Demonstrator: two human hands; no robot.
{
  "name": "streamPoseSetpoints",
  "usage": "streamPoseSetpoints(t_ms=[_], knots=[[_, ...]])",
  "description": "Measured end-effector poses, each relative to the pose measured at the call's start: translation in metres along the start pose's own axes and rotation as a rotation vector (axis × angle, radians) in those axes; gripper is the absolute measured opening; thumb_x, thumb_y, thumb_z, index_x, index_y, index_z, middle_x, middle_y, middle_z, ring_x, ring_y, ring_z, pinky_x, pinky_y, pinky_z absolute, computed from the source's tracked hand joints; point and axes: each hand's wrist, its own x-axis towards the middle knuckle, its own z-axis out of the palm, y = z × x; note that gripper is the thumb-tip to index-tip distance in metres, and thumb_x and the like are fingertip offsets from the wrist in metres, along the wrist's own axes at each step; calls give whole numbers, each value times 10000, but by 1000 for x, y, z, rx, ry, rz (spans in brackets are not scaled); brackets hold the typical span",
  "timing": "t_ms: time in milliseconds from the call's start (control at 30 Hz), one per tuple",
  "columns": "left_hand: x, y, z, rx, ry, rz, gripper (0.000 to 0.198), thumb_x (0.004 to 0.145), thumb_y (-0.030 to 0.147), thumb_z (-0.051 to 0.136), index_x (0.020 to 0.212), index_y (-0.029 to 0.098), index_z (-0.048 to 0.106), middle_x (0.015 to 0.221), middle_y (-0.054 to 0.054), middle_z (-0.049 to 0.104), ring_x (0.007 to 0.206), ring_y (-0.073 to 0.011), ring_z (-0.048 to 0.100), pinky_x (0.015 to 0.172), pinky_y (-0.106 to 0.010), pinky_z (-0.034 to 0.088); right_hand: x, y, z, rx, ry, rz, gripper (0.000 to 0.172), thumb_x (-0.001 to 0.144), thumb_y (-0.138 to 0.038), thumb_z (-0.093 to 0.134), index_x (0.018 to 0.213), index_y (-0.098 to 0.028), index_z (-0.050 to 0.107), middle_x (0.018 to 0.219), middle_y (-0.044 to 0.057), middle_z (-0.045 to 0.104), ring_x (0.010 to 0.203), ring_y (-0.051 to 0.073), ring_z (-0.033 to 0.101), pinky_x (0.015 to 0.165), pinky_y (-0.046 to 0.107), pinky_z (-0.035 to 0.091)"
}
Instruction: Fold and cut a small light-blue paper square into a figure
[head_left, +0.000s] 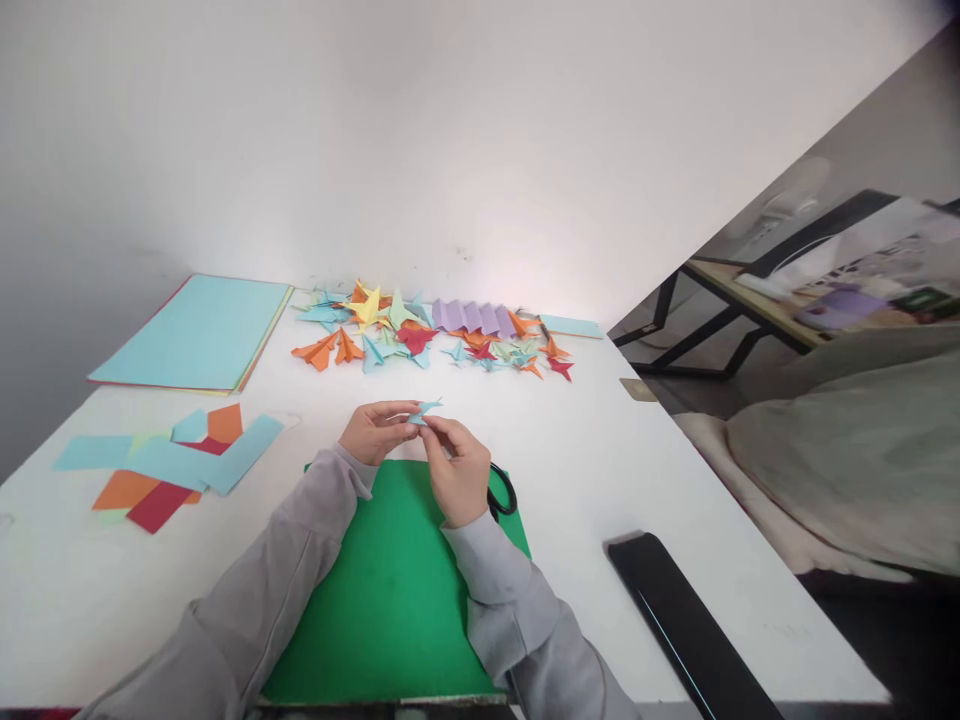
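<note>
Between my two hands is a small light-blue folded paper figure (426, 410), held above the far edge of a green sheet (397, 590). My left hand (379, 430) pinches its left side with closed fingers. On the other side, the fingers of my right hand (459, 468) are closed on its lower right part. The fingertips cover some of the folds. Beside my right wrist, black scissor handles (504, 492) show on the green sheet; the blades are hidden.
Folded paper figures (397, 330) and a purple pleated paper (474, 318) line the wall. Left are stacked coloured sheets (195, 335) and loose paper pieces (180, 462). A long black object (686, 620) lies front right. Beyond the table's right edge stands a bed (847, 450).
</note>
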Motion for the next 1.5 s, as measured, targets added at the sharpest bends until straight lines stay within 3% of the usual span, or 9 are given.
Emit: streamPoseSetpoints(t_ms=[500,733,833,1067,1300,1500], knots=[[4,-10,-3,107,-23,53,277,420,126,808,682,136,717,859,-62,680,721,-153,628,651,-274,523,1,5,-3,24,5,27,110,781,-175,526,836,-166,621,791,47,667,704,150,622,669,289,511],[0,-4,2,43,-51,38,260,436,110,801,677,114,703,915,-69,661,755,-157,626,669,-258,530,0,0,-7,-171,59,-203,121,789,-138,503,816,-157,620,743,57,665,685,155,617,652,290,508],[-3,0,5,-19,-52,-10,284,497,142,785,763,126,688,991,-72,642,759,-158,628,683,-284,533,0,2,-8,-213,90,-299,131,771,-100,516,809,-171,619,737,48,670,697,158,625,651,287,515],[-3,0,6,21,19,-68,345,473,177,801,782,120,658,807,-41,652,701,-138,619,662,-292,517,0,6,-11,-224,59,-423,175,774,-72,518,841,-185,633,795,68,668,750,161,626,667,296,533],[-2,-1,4,65,16,-87,386,468,190,799,830,128,679,737,-44,672,640,-138,608,547,-269,516,-1,8,-11,-220,70,-391,170,774,-78,527,837,-189,639,774,63,665,737,162,625,655,298,530],[-4,-2,7,-74,21,-99,361,459,100,786,811,116,705,745,-62,689,729,-156,633,652,-271,530,-3,9,-7,-213,52,-363,152,766,-89,527,832,-185,624,772,62,668,742,162,627,672,308,527]])
